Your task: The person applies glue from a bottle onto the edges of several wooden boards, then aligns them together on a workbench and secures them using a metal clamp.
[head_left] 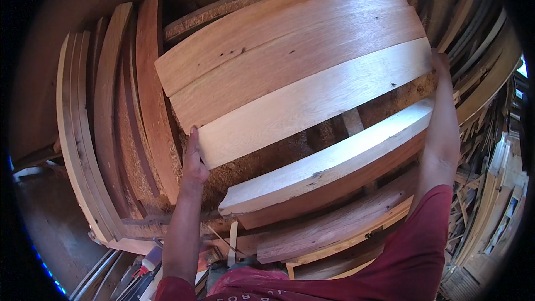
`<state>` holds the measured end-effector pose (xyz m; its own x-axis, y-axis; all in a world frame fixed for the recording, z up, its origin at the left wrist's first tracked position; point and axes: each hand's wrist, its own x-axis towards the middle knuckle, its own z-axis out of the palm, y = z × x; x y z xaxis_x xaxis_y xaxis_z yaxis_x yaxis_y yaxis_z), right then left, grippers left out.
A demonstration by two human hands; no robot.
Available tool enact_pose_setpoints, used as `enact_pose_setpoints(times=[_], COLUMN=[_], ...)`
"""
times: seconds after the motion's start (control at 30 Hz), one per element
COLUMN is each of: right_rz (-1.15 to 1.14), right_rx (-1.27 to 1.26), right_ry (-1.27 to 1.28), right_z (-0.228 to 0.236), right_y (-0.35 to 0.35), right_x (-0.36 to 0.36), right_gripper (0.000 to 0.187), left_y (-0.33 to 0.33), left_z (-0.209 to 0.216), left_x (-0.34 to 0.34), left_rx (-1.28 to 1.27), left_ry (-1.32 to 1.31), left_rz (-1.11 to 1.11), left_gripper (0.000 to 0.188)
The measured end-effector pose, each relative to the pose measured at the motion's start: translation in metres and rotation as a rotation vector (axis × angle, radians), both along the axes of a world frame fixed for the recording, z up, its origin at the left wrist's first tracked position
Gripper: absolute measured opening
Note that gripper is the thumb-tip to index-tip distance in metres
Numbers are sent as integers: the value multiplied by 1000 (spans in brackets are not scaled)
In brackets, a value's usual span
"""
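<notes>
Three wooden boards lie edge to edge in front of me. The two farther ones are reddish-brown planks point(301, 50), with a few small dark holes in them. Nearest to me is a pale wooden board point(317, 103), with one dark knot toward its right end. My left hand point(195, 159) grips this pale board at its left end, thumb up along the end. At the opposite end my right hand point(440, 61) holds the same board, its fingers mostly hidden. Between the pale board and a thick whitish beam point(329, 161), sawdust point(228, 181) shows in a dark gap.
Long reddish beams point(153, 89) and pale planks point(83, 134) stand to the left. More beams point(340, 217) lie close to my body. Stacked timber and offcuts point(473, 212) crowd the right side. Metal bars point(97, 273) and a bottle point(150, 259) are at the lower left.
</notes>
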<state>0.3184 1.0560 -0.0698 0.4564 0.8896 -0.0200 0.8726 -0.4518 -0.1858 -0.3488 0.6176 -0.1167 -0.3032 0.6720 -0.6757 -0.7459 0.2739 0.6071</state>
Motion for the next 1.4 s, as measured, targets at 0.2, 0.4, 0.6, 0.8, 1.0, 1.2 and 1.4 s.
enact_pose_setpoints(times=[0.2, 0.4, 0.6, 0.8, 1.0, 1.2, 1.4], right_rz=[5, 102, 103, 416, 905, 693, 918], right_rx=[6, 34, -93, 125, 226, 248, 369], right_ry=[40, -28, -117, 262, 219, 348, 54], right_z=[-8, -8, 14, 61, 139, 237, 298], right_y=[-4, -9, 5, -37, -88, -278, -401], right_x=[-3, -10, -10, -85, -67, -208, -148], right_gripper=[56, 64, 74, 65, 55, 52, 40], left_y=[-3, -14, -53, -165, -328, -483, -568], left_z=[4, -7, 15, 113, 147, 142, 62], left_x=[2, -11, -7, 16, 19, -25, -150], left_rx=[10, 22, -129, -55, -199, -563, -842], left_ry=[40, 66, 490, 1082, 1446, 1564, 1209], left_rz=[31, -10, -91, -313, -527, -94, 760], left_gripper=[61, 61, 57, 49, 41, 31, 45])
